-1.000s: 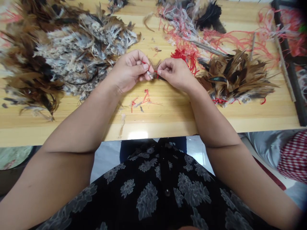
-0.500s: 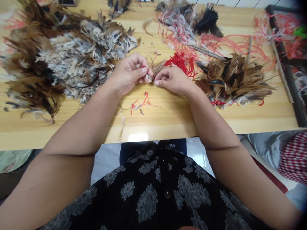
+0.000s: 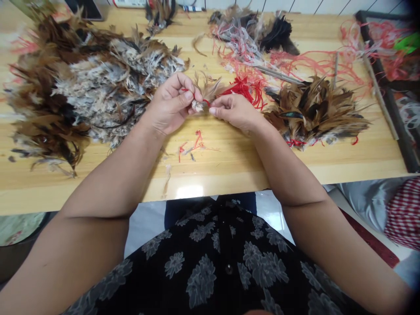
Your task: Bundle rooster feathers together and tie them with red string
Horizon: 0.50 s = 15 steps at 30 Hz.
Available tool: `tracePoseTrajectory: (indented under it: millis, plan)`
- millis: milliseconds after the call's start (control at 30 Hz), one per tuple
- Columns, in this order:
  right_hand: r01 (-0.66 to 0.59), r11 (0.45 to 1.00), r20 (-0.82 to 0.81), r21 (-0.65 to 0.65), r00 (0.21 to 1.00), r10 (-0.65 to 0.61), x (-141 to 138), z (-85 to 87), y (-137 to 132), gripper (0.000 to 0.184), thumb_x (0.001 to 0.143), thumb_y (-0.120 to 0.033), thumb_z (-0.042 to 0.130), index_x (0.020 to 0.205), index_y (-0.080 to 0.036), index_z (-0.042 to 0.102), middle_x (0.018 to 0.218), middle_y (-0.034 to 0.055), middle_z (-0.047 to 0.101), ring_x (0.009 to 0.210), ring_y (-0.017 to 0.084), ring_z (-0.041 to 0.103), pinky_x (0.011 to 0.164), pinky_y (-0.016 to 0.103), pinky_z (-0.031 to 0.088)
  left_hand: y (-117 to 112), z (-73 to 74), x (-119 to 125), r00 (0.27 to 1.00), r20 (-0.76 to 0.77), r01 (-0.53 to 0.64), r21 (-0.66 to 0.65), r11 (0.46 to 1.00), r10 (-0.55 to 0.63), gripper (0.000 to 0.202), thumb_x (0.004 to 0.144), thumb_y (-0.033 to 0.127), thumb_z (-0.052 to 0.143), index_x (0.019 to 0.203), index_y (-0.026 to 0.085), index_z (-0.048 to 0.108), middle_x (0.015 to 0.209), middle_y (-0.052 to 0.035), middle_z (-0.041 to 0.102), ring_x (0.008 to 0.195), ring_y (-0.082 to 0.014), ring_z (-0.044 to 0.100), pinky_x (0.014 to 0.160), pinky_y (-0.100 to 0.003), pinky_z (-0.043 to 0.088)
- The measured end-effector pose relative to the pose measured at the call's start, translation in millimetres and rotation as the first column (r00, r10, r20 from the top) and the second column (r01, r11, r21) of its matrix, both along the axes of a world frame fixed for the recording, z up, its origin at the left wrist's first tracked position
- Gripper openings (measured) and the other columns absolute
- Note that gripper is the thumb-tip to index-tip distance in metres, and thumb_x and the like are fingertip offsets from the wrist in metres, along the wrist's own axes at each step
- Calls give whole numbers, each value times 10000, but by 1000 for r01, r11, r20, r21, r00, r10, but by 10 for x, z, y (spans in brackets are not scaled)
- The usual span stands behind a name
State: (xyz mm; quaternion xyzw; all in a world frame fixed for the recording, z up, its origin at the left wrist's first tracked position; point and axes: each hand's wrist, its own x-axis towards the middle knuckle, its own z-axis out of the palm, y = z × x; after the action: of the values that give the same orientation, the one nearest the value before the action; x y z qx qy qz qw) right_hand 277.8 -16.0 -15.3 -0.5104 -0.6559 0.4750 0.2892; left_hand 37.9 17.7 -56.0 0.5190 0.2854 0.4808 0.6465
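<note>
My left hand [image 3: 175,103] is closed on a small bunch of feathers [image 3: 210,85], whose pale quill ends poke out by the thumb. A short red string [image 3: 206,103] runs from that bunch to my right hand [image 3: 231,109], which pinches its end between thumb and fingertips. Another bit of the string shows above my left thumb. Just behind my right hand lies a pile of cut red strings [image 3: 244,89]. Red and grey scraps [image 3: 197,142] are scattered on the table in front of my hands.
A large heap of brown and grey feathers [image 3: 98,87] covers the table's left side. To the right lie brown feather bundles [image 3: 316,109] with red ties. Pink and white plastic strands [image 3: 243,41] and black feathers [image 3: 277,34] are behind. A dark-framed tray [image 3: 382,87] stands at far right.
My hands have drawn slightly apart, my left shifting left with the feather bunch. More of the red string now shows between them. The view has shifted slightly.
</note>
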Motion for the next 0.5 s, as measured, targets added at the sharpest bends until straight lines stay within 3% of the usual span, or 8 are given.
tracePoseTrajectory:
  millis: [133, 233, 500]
  plan:
    - [-19, 997, -107, -77, 994, 11, -16, 9, -17, 517, 924, -567, 1017, 840, -232, 632, 711, -49, 533, 765, 136, 493, 714, 285, 449, -36, 65, 43, 999, -16, -43, -15, 999, 42, 528, 1000, 445, 1134, 980, 277, 634, 907, 9, 792, 933, -241, 823, 698, -324, 630]
    - [-22, 993, -171, -115, 985, 2, -22, 21, -14, 646, 844, -708, 1058, 847, -248, 605, 683, -71, 472, 733, 128, 464, 663, 273, 420, -55, 106, 64, 998, 1, -68, -25, 997, 68, 478, 1059, 440, 1080, 983, 275, 639, 910, 6, 788, 1009, -253, 852, 757, -330, 671]
    - [-18, 980, -271, -199, 962, -37, -66, 31, -42, 622, 885, -657, 1048, 875, -250, 576, 675, -102, 414, 629, 91, 304, 546, 271, 226, -25, 21, 42, 998, 68, -14, 4, 1000, 14, 487, 1044, 355, 1094, 993, 271, 617, 928, 24, 798, 992, -225, 812, 814, -336, 641]
